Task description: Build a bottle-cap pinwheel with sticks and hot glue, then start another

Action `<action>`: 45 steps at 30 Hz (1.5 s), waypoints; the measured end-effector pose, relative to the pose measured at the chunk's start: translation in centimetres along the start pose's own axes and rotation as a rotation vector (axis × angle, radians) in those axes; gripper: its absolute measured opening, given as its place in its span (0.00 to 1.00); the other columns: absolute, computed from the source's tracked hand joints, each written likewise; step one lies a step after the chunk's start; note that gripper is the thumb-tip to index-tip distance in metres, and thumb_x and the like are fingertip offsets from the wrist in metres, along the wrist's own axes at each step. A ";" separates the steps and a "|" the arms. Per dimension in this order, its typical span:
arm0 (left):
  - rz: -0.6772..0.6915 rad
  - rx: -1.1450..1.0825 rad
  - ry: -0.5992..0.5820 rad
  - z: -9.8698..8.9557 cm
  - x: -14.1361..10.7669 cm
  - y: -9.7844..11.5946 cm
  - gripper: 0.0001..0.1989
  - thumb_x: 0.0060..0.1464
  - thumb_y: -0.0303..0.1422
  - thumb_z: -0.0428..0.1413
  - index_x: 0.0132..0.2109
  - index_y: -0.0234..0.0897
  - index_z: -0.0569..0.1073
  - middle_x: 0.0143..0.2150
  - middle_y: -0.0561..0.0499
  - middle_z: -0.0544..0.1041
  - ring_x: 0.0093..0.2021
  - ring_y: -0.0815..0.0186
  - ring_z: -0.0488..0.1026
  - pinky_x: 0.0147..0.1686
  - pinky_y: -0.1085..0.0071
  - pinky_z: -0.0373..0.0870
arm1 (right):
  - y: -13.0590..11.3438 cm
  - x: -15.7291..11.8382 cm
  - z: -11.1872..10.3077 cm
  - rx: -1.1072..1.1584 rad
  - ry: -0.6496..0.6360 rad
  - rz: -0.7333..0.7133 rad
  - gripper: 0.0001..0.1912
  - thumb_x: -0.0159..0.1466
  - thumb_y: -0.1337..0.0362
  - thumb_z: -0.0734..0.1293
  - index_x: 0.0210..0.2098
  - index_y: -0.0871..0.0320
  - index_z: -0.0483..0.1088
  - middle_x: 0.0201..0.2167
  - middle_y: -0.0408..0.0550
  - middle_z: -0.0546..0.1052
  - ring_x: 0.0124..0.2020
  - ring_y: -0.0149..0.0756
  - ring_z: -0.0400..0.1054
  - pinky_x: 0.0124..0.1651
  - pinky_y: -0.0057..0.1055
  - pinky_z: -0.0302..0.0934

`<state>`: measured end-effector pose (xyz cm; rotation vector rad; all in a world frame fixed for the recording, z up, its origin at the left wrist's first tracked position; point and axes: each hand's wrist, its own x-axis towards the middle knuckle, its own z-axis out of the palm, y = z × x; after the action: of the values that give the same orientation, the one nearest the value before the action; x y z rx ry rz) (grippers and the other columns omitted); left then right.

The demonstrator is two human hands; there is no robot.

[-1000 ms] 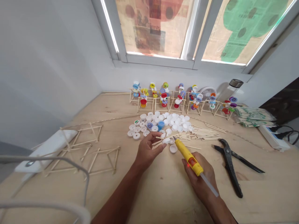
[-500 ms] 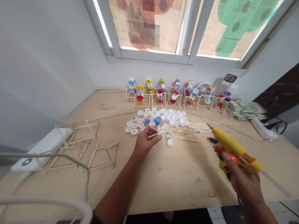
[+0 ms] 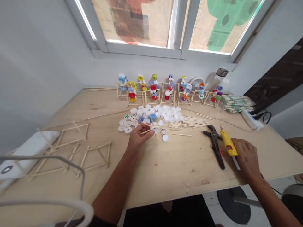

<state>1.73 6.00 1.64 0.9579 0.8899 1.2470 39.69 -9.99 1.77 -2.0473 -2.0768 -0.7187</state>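
Note:
My left hand point(image 3: 139, 138) is closed in a pinch on a small stick-and-cap piece point(image 3: 155, 129), thin wooden sticks crossing with white bottle caps on them. It hovers over the table at the near edge of a heap of mostly white bottle caps point(image 3: 165, 114). Off to the right, my right hand point(image 3: 246, 157) is wrapped about the handle of a yellow glue gun point(image 3: 228, 143), which is down at the tabletop with its nozzle away from me. The fingertips are partly hidden behind the gun. Black-handled pliers point(image 3: 216, 146) lie just left of it.
Loose wooden sticks point(image 3: 196, 122) lie right of the caps. Behind them stands a row of stick frames with coloured cap wheels point(image 3: 153, 91). Bare stick frames point(image 3: 94, 157) and a white device point(image 3: 30, 148) are at left. Packaged sticks point(image 3: 238, 103) and a power strip point(image 3: 252, 120) sit back right.
My right hand has brought the glue gun down from the air to the tabletop beside the pliers. My left hand still grips the stick-and-cap piece. The whole view has shifted a little.

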 end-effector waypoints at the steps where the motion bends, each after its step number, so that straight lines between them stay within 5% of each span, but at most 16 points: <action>1: -0.002 -0.018 0.005 0.1 -0.1 0.1 0.16 0.34 0.32 0.67 0.33 0.37 0.71 0.32 0.54 0.74 0.35 0.69 0.71 0.38 0.73 0.66 | 0.0 0.0 0.0 -0.017 -0.021 0.000 0.15 0.64 0.67 0.54 0.48 0.62 0.63 0.44 0.58 0.73 0.47 0.50 0.63 0.44 0.42 0.56; 17: -0.007 -0.079 0.000 0.2 -0.2 0.5 0.17 0.33 0.32 0.68 0.33 0.36 0.72 0.32 0.54 0.74 0.33 0.69 0.71 0.38 0.72 0.67 | 1.7 -0.4 1.4 -0.001 -0.143 0.060 0.19 0.58 0.62 0.58 0.49 0.55 0.64 0.48 0.57 0.73 0.47 0.53 0.65 0.42 0.46 0.57; 23: 0.007 -0.083 0.025 0.1 0.3 0.2 0.17 0.30 0.33 0.68 0.31 0.36 0.71 0.32 0.53 0.74 0.32 0.69 0.71 0.37 0.72 0.68 | 1.9 0.6 -0.5 0.051 -0.075 0.103 0.21 0.60 0.56 0.58 0.51 0.54 0.66 0.50 0.60 0.73 0.47 0.57 0.65 0.42 0.51 0.57; 28: 0.006 -0.077 0.018 -0.2 0.5 -0.2 0.18 0.31 0.33 0.68 0.31 0.37 0.71 0.32 0.54 0.74 0.32 0.69 0.71 0.37 0.72 0.68 | -5.7 4.6 -2.7 0.429 0.028 0.121 0.18 0.61 0.56 0.60 0.47 0.56 0.68 0.44 0.56 0.75 0.47 0.49 0.68 0.49 0.46 0.61; 31: 0.009 -0.048 0.000 -0.5 0.5 0.0 0.17 0.32 0.34 0.68 0.31 0.37 0.71 0.34 0.53 0.75 0.33 0.68 0.71 0.37 0.72 0.68 | -12.2 7.1 -2.9 0.672 -0.058 0.043 0.17 0.63 0.56 0.60 0.49 0.55 0.67 0.46 0.54 0.74 0.48 0.46 0.67 0.48 0.44 0.62; 34: 0.009 -0.020 -0.023 -0.6 0.4 0.3 0.17 0.33 0.35 0.67 0.32 0.37 0.72 0.33 0.53 0.75 0.34 0.67 0.72 0.37 0.71 0.68 | -17.0 8.9 -2.3 0.758 -0.218 0.000 0.17 0.63 0.58 0.60 0.50 0.55 0.65 0.44 0.52 0.74 0.39 0.40 0.70 0.40 0.36 0.64; 39: 0.020 -0.037 -0.032 -0.7 0.3 0.6 0.17 0.34 0.34 0.67 0.33 0.37 0.72 0.33 0.53 0.74 0.34 0.67 0.72 0.37 0.71 0.68 | -20.3 11.0 -1.1 0.497 -0.336 0.015 0.16 0.63 0.55 0.61 0.45 0.57 0.67 0.42 0.53 0.75 0.38 0.43 0.71 0.34 0.34 0.60; 45: 0.006 -0.005 -0.070 -0.8 0.1 0.6 0.17 0.36 0.34 0.67 0.35 0.37 0.72 0.33 0.52 0.74 0.33 0.67 0.71 0.35 0.72 0.68 | -21.7 11.5 -0.3 0.402 -0.303 -0.008 0.13 0.62 0.53 0.61 0.38 0.56 0.67 0.36 0.51 0.74 0.36 0.44 0.70 0.30 0.32 0.56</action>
<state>0.73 6.20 1.94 0.9947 0.8292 1.2135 17.81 1.17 1.72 -2.0065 -2.1561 0.0223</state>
